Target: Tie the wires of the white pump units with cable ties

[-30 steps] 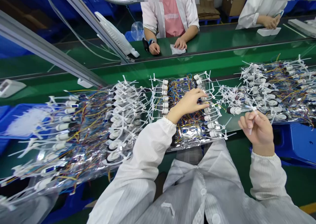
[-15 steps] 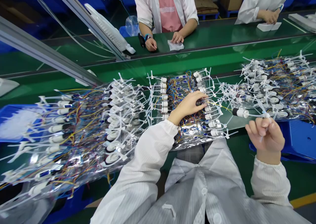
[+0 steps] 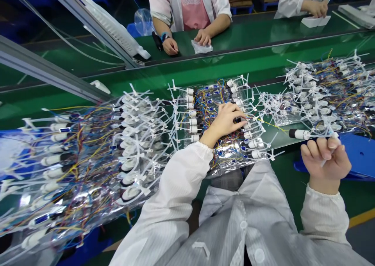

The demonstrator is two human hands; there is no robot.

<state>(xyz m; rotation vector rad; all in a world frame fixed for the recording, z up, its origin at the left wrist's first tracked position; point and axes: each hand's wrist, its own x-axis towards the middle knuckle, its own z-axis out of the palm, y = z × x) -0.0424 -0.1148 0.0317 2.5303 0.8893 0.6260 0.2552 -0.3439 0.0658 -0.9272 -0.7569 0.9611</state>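
Note:
My left hand rests on the middle pile of wired parts, with fingers curled on a small white-and-black cylindrical part near the pile's right side. My right hand is raised at the right with its fingers pinched on a white cable tie. That tie runs to a white-and-black cylindrical part hanging just left of the hand. Thin yellow wire leads from this part back to the middle pile. Both my sleeves are white.
A big heap of wired parts on clear film lies to the left, another heap at the right. Blue bins stand below the green conveyor. Two people in white coats work at the far side, one with a white cloth.
My right hand has moved right and slightly down, drawing the cable tie and its cylindrical part away from the middle pile. The left hand stays on the pile. The view has tilted down.

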